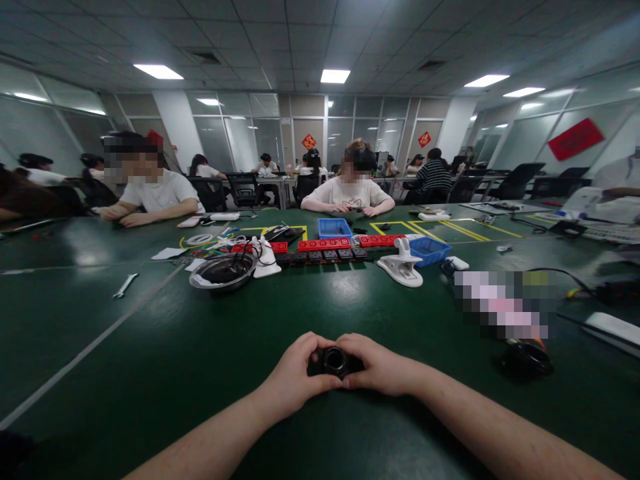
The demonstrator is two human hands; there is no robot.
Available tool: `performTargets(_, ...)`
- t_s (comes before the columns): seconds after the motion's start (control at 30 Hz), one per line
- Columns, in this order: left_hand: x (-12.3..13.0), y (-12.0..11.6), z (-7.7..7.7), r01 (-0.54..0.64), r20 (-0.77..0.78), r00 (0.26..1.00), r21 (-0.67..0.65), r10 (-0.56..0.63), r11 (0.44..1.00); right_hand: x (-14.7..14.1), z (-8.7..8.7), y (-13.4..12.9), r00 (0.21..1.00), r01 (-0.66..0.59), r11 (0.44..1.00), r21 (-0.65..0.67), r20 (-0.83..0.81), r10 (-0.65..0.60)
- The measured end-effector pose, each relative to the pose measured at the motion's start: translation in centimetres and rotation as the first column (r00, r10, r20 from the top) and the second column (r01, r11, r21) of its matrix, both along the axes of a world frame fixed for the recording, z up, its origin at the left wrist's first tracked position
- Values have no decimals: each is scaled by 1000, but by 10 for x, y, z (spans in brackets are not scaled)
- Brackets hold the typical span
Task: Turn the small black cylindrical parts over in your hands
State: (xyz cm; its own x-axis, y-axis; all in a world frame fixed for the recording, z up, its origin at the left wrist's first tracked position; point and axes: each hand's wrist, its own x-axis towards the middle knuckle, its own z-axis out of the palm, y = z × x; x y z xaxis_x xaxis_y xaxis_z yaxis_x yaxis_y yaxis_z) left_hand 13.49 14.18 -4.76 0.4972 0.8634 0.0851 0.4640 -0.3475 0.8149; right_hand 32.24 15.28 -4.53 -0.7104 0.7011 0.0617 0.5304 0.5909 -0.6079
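A small black round part with a ring-shaped opening [335, 361] is held low over the green table, its open end facing up toward me. My left hand [302, 368] curls around its left side, thumb along the near edge. From the right, my right hand [373, 363] grips the same part, and both thumb tips nearly meet in front of it. The fingers hide its lower sides. I cannot tell whether it rests on the table.
Beyond my hands lie a metal bowl [223, 275] with black cables, a row of red socket strips [325, 244], a white clip base [403, 265] and blue bins [429, 251]. A wrench [125, 285] lies left; a black coil [528, 360] lies right. People sit across the table.
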Motion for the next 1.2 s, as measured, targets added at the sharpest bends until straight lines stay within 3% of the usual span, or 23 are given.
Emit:
performTargets(0.2,4,-4,-2,-37,27,999,-31,37,999,-6,-3,-2,983,166,986,-22,89,-164)
performTargets(0.33,9,-7,-1,-131,8,991,3,131,991,-20,-8,-12,909,346,918,194,173,-379)
performTargets(0.43,8,-6,0,-150,-18,988,32,151,988,-26,-9,-18,877,383,875,298,180,-445)
performTargets(0.63,1,0,-3,-29,4,1000,6,29,1000,-14,-4,-14,978,197,970,141,36,-204)
performTargets(0.77,-2,2,-5,4,18,1000,-3,-4,1000,-6,-1,-7,996,84,995,62,-5,-84)
performTargets(0.93,-2,2,-8,-1,73,997,-36,4,999,-5,-2,-4,997,60,997,40,-43,-58)
performTargets(1.2,-2,2,-5,5,14,1000,-16,-5,1000,-4,-1,-5,998,46,998,37,-36,-44)
